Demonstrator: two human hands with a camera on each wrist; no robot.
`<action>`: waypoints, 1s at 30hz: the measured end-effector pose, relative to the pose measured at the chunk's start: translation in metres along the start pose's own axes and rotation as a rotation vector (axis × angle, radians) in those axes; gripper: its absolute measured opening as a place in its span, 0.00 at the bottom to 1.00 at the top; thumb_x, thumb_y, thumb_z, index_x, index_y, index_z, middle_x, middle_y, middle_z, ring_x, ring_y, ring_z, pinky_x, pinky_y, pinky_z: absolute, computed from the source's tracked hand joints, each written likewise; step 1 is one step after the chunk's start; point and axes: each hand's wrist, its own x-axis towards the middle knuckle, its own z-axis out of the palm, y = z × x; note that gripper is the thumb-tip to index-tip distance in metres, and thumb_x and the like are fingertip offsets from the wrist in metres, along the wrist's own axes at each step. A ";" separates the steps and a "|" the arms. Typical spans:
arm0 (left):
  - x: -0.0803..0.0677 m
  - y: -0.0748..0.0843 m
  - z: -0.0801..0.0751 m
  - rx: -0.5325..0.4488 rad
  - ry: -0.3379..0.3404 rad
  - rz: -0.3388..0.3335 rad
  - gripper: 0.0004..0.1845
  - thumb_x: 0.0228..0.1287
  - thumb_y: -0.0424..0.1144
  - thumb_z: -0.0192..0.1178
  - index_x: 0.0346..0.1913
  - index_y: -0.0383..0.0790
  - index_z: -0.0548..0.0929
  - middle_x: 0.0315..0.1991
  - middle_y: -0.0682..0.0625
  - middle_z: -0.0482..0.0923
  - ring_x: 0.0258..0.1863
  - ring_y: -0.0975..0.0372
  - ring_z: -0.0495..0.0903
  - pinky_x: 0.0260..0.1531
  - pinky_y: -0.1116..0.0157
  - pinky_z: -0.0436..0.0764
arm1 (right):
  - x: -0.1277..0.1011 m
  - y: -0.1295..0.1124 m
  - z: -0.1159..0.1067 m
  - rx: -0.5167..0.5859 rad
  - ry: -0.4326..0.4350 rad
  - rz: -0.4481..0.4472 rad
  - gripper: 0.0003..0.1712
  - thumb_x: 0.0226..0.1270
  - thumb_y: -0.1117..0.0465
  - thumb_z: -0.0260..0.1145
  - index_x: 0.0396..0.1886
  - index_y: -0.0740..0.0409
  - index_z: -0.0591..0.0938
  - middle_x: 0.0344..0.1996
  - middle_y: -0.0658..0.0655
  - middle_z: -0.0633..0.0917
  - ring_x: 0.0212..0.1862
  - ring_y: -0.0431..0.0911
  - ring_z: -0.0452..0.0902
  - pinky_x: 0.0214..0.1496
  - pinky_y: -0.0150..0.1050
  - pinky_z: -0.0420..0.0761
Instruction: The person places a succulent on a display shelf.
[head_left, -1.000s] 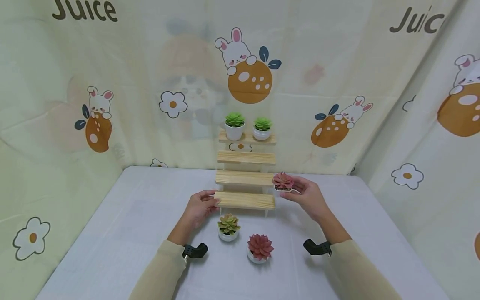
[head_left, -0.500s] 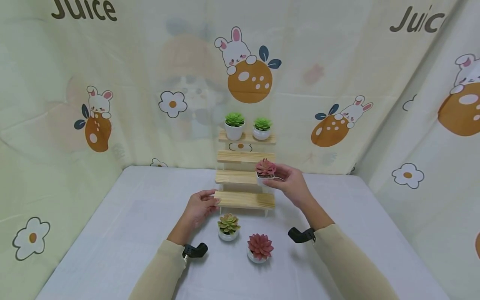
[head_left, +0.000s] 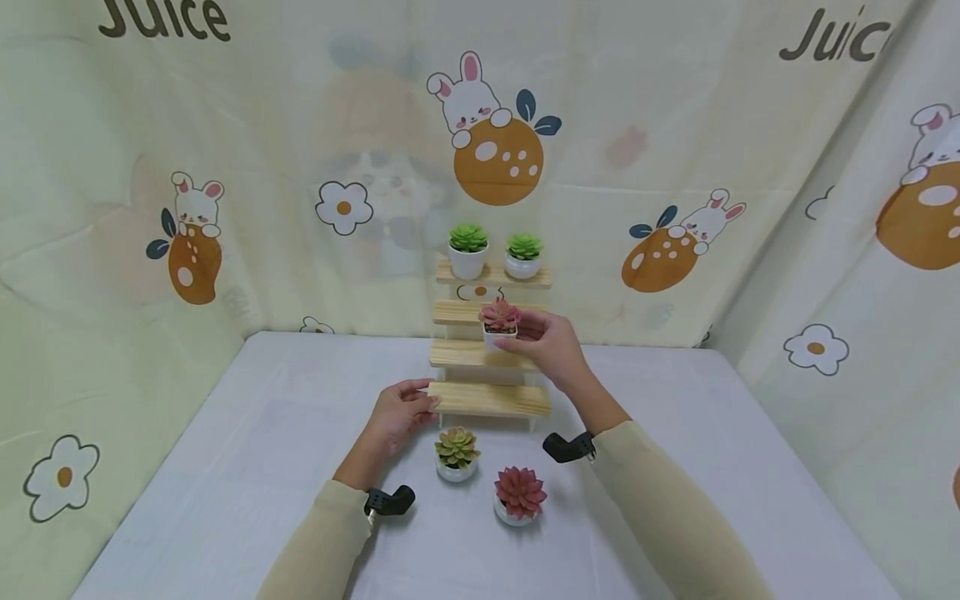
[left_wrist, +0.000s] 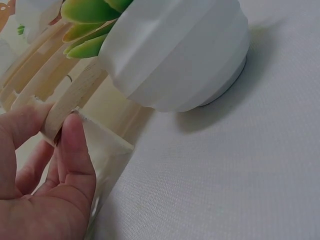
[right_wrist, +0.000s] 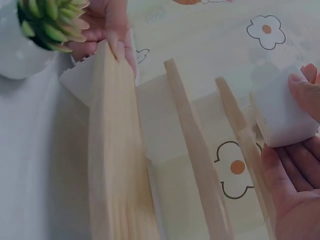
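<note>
My right hand point(head_left: 551, 342) grips a pink succulent in a square white pot point(head_left: 500, 323), held in front of the upper middle steps of a wooden tiered shelf point(head_left: 491, 400). In the right wrist view the white pot point(right_wrist: 285, 110) sits between thumb and fingers, close to a board edge; whether it touches is unclear. My left hand point(head_left: 403, 412) pinches the left end of the lowest board, thumb and fingers on either side of it in the left wrist view. Nearest that hand stands a yellow-green succulent point(head_left: 457, 454) in a round white pot point(left_wrist: 180, 55).
Two bright green succulents in white pots, a left one point(head_left: 467, 250) and a right one point(head_left: 523, 256), stand on the top step. A dark red succulent point(head_left: 519, 493) stands on the white table point(head_left: 300, 417) in front. A printed curtain point(head_left: 262, 125) hangs behind the shelf.
My right hand has carried the pink succulent leftward and up, from beside the shelf's right end to in front of its upper middle steps. My left hand keeps its pinch on the lowest board.
</note>
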 end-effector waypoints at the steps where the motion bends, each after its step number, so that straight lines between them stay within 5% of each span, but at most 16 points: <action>1: 0.000 0.000 0.000 0.000 0.000 0.003 0.23 0.67 0.24 0.64 0.64 0.29 0.76 0.41 0.45 0.80 0.33 0.62 0.83 0.34 0.69 0.87 | 0.003 -0.001 0.002 -0.005 0.005 -0.005 0.35 0.57 0.59 0.81 0.65 0.61 0.81 0.59 0.63 0.85 0.54 0.47 0.86 0.51 0.29 0.86; 30: 0.002 -0.003 0.000 -0.033 -0.020 0.021 0.25 0.65 0.23 0.64 0.65 0.25 0.74 0.38 0.48 0.79 0.31 0.64 0.82 0.32 0.70 0.87 | 0.056 -0.004 0.032 -0.058 0.082 -0.059 0.30 0.54 0.55 0.83 0.57 0.57 0.87 0.50 0.61 0.90 0.52 0.51 0.88 0.49 0.38 0.89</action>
